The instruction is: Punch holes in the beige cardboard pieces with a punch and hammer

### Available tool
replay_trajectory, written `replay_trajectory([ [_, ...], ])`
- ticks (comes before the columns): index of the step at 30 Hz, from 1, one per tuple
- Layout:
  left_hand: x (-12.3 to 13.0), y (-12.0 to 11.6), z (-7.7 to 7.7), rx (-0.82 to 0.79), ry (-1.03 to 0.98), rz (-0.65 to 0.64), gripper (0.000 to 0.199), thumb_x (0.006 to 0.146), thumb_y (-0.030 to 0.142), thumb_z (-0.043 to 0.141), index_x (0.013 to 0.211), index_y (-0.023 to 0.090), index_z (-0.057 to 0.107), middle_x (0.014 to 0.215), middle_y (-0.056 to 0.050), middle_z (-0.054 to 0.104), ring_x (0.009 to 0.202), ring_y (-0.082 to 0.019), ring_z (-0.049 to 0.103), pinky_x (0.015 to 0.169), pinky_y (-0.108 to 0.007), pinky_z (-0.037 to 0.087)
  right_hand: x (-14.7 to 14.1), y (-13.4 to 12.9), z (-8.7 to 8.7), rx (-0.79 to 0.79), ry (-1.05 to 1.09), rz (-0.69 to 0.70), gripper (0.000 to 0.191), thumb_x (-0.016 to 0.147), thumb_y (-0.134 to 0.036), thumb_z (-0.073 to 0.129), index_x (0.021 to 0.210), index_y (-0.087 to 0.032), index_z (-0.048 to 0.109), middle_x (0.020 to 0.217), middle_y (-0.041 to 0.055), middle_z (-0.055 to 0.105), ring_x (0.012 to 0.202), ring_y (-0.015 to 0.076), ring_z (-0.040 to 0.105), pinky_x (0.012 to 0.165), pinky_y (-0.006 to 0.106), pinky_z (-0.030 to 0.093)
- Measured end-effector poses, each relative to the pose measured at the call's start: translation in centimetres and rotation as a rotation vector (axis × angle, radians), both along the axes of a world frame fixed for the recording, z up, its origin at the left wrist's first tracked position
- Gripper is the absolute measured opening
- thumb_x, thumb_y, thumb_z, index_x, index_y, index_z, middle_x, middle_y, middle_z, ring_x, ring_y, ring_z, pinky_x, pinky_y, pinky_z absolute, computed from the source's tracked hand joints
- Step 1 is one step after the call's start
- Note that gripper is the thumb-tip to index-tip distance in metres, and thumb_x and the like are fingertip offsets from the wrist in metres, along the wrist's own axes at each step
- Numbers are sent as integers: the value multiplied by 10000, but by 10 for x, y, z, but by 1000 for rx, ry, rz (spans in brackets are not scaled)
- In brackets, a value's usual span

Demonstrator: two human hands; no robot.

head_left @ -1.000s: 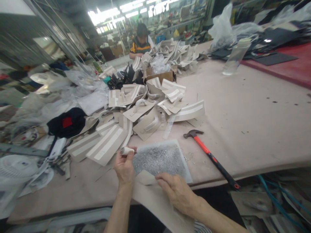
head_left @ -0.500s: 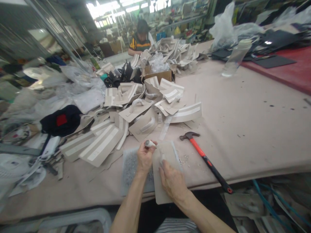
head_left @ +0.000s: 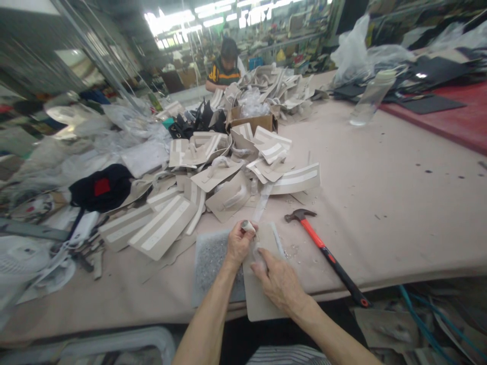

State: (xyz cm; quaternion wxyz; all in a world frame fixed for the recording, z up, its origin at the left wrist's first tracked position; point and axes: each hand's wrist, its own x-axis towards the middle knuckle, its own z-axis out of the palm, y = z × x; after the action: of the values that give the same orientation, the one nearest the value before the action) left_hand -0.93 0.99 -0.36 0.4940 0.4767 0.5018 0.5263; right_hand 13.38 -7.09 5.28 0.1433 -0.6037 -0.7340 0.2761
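Observation:
My left hand (head_left: 239,244) is closed around a small white cylindrical tool (head_left: 248,226) with a grey end, at the top edge of a beige panel (head_left: 262,299). That panel lies at the table's front edge, partly over a grey speckled mat (head_left: 216,261). Over the panel's middle, my right hand (head_left: 279,279) has its fingers closed on a pale, wrapped handle (head_left: 258,257) attached to the panel. A claw hammer (head_left: 321,246) with a red and black grip rests to the right.
Beige panels with handles (head_left: 218,175) are heaped beyond my hands. Behind them stand a cardboard box (head_left: 253,122) and a seated person (head_left: 225,66). A clear bottle (head_left: 371,101) is at the back right. A dark cloth (head_left: 101,188) lies left.
The view has shifted slightly, so most things appear a little lower and further right. My right fingers have moved a little on the handle; the white tool remains in my left hand.

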Motion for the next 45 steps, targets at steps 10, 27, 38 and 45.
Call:
replay_trajectory([
  [10,-1,-1,-1,33,152,-42,177,811,293,638,930,165,660,874,-38,707,784,-155,634,727,-236,463,136,21,-31,111,-538,-309,220,921,-312,517,1004,-124,595,960,151,590,834,253,555,689,338,392],
  [27,5,-9,6,211,375,-67,108,792,171,574,857,182,660,735,-3,618,697,-154,554,672,-241,415,82,23,131,442,303,-258,298,948,-489,417,800,-238,475,559,-38,475,448,111,423,453,239,316],
  [38,6,-9,6,187,339,-75,169,784,167,576,917,183,678,731,14,606,686,-147,527,674,-241,405,101,13,42,30,-318,72,275,993,-379,343,876,-205,520,606,22,589,494,150,503,518,278,207],
  [45,6,-8,3,176,293,-69,147,750,166,609,878,181,680,757,-3,638,717,-158,568,691,-242,438,125,37,-3,-89,-392,-110,301,1001,-326,331,863,-167,545,740,89,634,661,202,596,608,295,366],
])
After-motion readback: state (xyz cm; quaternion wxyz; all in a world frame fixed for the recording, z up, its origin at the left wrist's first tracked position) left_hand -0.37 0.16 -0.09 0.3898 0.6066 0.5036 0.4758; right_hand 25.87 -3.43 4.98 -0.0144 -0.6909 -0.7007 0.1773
